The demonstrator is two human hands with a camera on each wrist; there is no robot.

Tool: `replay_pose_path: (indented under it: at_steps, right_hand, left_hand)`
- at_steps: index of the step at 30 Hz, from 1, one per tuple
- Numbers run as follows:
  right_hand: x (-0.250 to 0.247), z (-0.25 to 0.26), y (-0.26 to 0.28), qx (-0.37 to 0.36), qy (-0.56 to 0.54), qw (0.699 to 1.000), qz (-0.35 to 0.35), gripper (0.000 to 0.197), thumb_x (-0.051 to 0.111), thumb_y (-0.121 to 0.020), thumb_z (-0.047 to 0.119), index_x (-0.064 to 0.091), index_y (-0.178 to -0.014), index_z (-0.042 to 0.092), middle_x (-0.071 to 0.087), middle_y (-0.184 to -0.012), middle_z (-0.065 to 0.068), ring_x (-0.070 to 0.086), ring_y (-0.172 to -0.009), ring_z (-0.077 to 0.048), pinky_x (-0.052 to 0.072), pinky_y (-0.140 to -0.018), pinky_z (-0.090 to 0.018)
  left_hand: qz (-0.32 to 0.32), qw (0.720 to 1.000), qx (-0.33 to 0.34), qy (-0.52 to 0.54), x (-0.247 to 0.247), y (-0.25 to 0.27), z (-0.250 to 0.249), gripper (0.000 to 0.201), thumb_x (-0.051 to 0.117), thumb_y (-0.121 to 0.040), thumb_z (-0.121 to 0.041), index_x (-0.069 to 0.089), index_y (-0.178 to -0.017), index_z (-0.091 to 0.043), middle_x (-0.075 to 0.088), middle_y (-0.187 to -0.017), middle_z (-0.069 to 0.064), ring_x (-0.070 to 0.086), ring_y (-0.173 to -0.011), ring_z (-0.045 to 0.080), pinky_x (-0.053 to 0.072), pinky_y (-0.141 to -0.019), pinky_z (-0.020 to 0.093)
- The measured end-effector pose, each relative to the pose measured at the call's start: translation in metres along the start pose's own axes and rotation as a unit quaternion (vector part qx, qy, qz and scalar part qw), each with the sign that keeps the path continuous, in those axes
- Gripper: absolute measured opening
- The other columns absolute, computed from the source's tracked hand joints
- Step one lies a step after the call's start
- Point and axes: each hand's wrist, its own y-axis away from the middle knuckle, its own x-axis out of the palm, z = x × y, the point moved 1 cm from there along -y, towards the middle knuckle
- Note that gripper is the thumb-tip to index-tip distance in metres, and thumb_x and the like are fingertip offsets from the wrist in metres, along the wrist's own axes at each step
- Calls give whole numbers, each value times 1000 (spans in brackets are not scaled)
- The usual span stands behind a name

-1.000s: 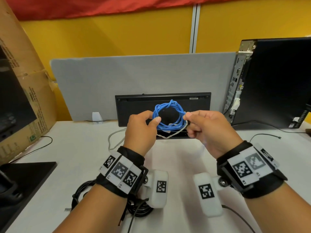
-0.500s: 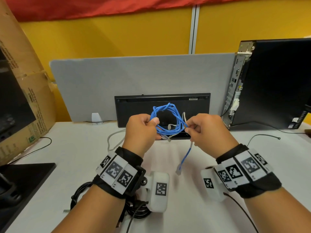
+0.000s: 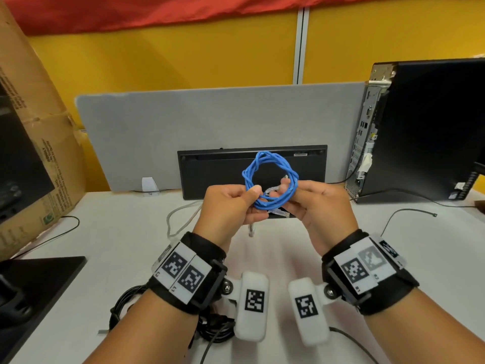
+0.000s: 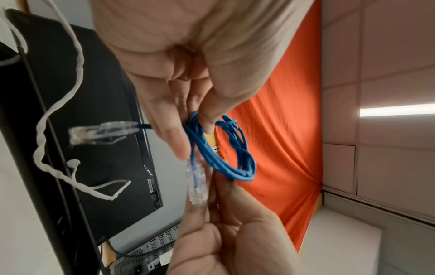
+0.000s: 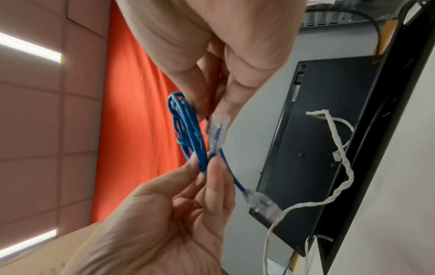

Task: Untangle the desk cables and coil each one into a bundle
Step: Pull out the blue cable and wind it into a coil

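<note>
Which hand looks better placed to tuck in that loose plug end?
Probably the right hand: its fingers sit beside a clear plug on the blue cable coil, while the left hand pinches the coil's strands, steadying it.

White desk [image 3: 126,248]: black keyboard [image 3: 215,177], computer tower [image 3: 425,132], white cable [image 3: 181,219], black cable coil [image 3: 126,306].

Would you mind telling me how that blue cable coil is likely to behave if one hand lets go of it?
The blue cable coil is thin and loosely wound, so it would probably sag and loosen. Both clear plugs hang free of the loops, so the ends may well slip out. It looks light, so the left hand or right hand could likely carry it alone.
</note>
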Motion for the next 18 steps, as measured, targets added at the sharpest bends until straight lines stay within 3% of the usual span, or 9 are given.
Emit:
replay_pose_path:
  at_steps: [5, 8, 11, 14, 16, 18]
  right_hand:
    - [8, 9, 6, -11, -52, 997, 48, 29, 49, -84, -9, 76, -82, -1, 74, -90, -20, 72, -88, -32, 58, -75, -31]
    - [14, 8, 9, -51, 11, 998, 35, 21, 56, -88, -3, 75, -97, 0, 75, -96, -16, 71, -95, -28, 56, -87, -37]
    - [16, 5, 10, -48, 9, 998, 47, 30, 64, -86, 8, 67, -115, 2, 73, -107, -14, 67, -107, -29, 50, -98, -43]
    - [17, 6, 11, -69, 25, 993, 95, 35, 74, -76, 23, 72, -110, 13, 75, -104, -7, 69, -103, -21, 54, -88, -29]
    - [19, 7, 14, -103, 60, 988, 94, 26, 78, -77, 16, 74, -102, 21, 76, -96, -2, 72, -92, -16, 55, -77, -20]
    - [18, 5, 14, -128, 87, 986, 62, 23, 73, -83, 9, 72, -105, 17, 77, -92, -1, 73, -87, -15, 55, -73, -18]
  left_hand:
    - [-28, 999, 16, 30, -2, -1, -2, 13, 64, -91, -12, 73, -86, -3, 75, -77, 12, 74, -72, 23, 58, -60, 24]
    - [-39, 998, 22, 35, -5, -3, -2, 14, 64, -91, -11, 72, -90, 1, 75, -79, 15, 74, -73, 24, 58, -60, 25]
    - [-43, 998, 21, 39, -8, -4, -3, 15, 63, -92, -10, 72, -93, 2, 75, -81, 15, 75, -75, 25, 60, -63, 28]
    - [-42, 998, 21, 45, -10, -4, -2, 15, 62, -92, -10, 72, -94, 1, 75, -83, 16, 75, -77, 25, 61, -66, 31]
    - [-35, 998, 21, 44, -8, -2, -1, 15, 62, -92, -11, 72, -95, 1, 75, -83, 15, 75, -77, 25, 61, -67, 30]
    - [-25, 999, 14, 36, -5, -1, 0, 15, 63, -92, -12, 72, -95, -1, 75, -81, 13, 75, -75, 24, 60, -63, 27]
